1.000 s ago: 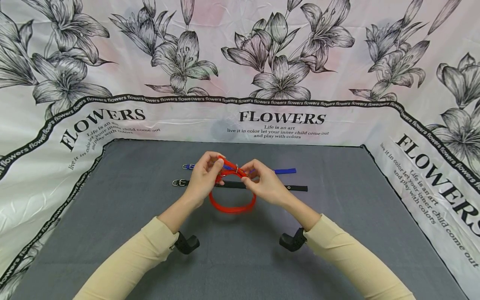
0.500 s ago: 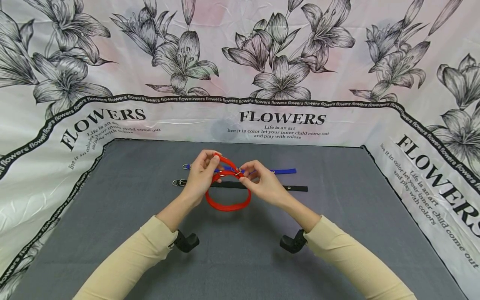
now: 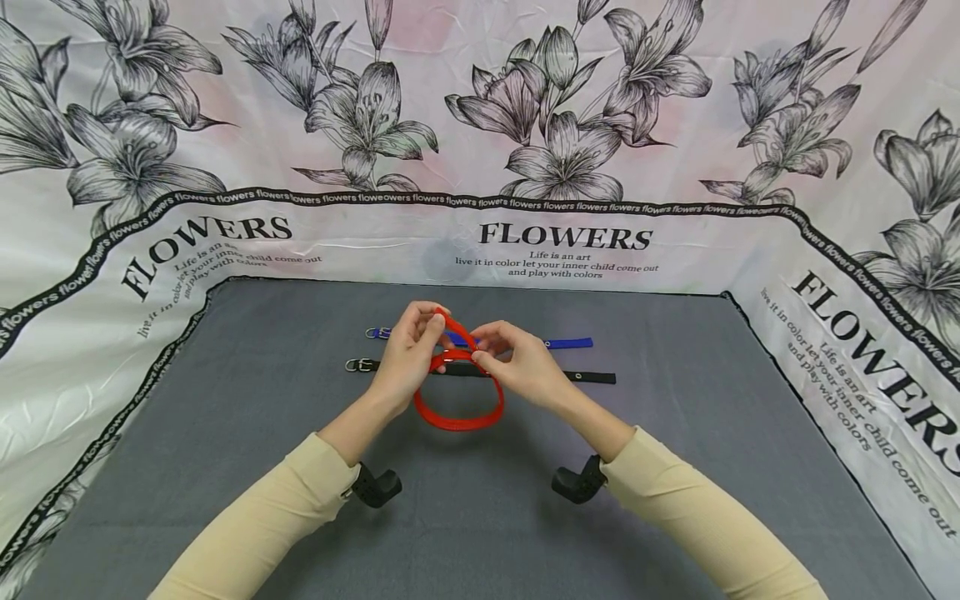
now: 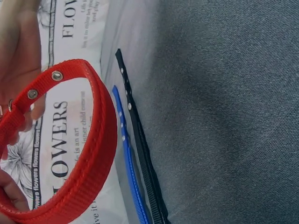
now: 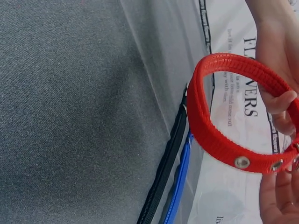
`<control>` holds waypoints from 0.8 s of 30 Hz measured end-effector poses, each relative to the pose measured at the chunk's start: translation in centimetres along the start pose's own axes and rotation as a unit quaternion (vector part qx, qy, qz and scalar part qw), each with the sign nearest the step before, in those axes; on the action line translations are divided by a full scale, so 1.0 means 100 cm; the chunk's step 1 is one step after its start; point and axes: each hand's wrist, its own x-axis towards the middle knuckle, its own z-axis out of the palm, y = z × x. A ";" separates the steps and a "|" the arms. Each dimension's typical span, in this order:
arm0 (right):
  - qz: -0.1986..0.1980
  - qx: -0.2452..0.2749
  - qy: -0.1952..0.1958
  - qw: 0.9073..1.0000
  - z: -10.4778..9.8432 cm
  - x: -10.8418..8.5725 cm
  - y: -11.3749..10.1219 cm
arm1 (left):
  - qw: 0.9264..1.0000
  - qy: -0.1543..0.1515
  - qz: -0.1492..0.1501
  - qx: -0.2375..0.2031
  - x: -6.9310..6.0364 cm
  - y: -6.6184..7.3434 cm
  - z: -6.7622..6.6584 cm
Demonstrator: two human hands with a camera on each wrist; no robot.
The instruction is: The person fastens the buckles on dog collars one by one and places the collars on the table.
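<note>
A red pet collar [image 3: 459,423] with metal eyelets is bent into a loop and held above the table. My left hand [image 3: 406,354] pinches its upper left part between thumb and fingers. On the other side my right hand [image 3: 522,364] pinches the collar where its strap passes through the buckle; the fingers mostly hide that buckle. In the left wrist view the loop of the red collar [image 4: 100,154] shows two eyelets on its strap. The right wrist view also catches the red collar [image 5: 198,109], with fingers around its far end.
Behind the hands, a blue collar [image 3: 568,343] and a black collar [image 3: 592,377] lie stretched out side by side on the grey cloth [image 3: 480,517]. A white flower-printed sheet [image 3: 390,242] rises behind and at both sides.
The red collar shifted slightly left, then back a little right and down. My right hand has moved left along it, closer to my left hand, and now covers the buckle.
</note>
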 end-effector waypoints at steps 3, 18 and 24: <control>0.005 -0.006 -0.011 1.000 0.000 -0.001 -0.001 | 1.000 0.006 0.004 0.002 -0.001 0.001 -0.001; 0.030 0.049 -0.025 0.998 -0.001 0.000 0.005 | 0.989 -0.077 -0.037 0.120 -0.002 -0.004 -0.002; 0.040 0.083 -0.036 0.995 0.000 -0.002 0.006 | 0.986 -0.067 -0.052 0.146 -0.004 -0.004 0.000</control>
